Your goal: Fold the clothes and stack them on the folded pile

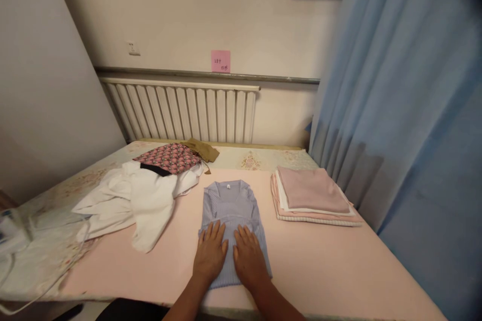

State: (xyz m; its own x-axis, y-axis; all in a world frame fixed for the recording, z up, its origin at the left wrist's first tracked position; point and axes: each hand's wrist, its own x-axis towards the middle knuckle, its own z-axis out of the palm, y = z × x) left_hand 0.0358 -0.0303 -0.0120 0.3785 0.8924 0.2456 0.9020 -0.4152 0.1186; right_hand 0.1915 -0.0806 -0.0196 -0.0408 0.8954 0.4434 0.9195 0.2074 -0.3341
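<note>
Blue and ribbed, the top (231,210) is lying near the front edge of the table (276,159), left hand (211,252) and right hand (249,257) resting open, palms down, on it, gripping nothing; folded clothes (314,190) are sitting toward the right edge.

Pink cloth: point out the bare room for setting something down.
The pink cloth is bare in front of the folded stack, right of the blue garment; a narrow strip runs between those two. Another patch lies left of the left hand, before the white garment. Crowded: far left, where white garment and patterned cloth meet.
</note>
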